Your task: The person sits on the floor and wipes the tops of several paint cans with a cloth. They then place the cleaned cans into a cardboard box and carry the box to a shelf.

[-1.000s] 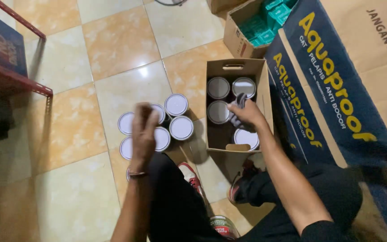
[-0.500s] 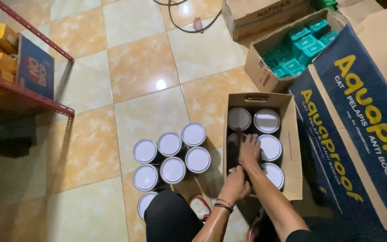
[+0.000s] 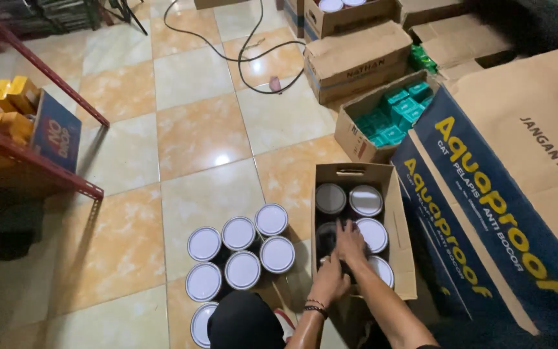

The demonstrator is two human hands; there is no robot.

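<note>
Down low now, both hands deep in the open cardboard box (image 3: 400, 258) on the glossy tiled floor (image 3: 195, 136). Left hand (image 3: 329, 281), beaded bracelet at the wrist, pressed against the near side of a dark round can (image 3: 328, 238) in the box's left column; right hand (image 3: 351, 244) laid over the can's right edge, fingers (image 3: 342, 227) spread and curved down onto the rim. Gripped or merely touched: cannot tell, with the left fingers hidden behind the can. That can lidless or dark-topped, a shadowy circle among pale ones. Four more cans in the box showing smooth, shiny white-grey metal lids (image 3: 365, 200), flat discs with raised rims, packed two across. Out on the floor just left of the box, a tight cluster of seven matching cans (image 3: 241, 234), dark cylindrical bodies, bright lids, touching side to side. Further back, a brown corrugated carton (image 3: 350, 139) full of small teal packets, two more closed cartons behind it, a black cable (image 3: 247, 55) looping across the tiles. Far left, a red metal shelf (image 3: 33, 161) with yellow boxes.
</note>
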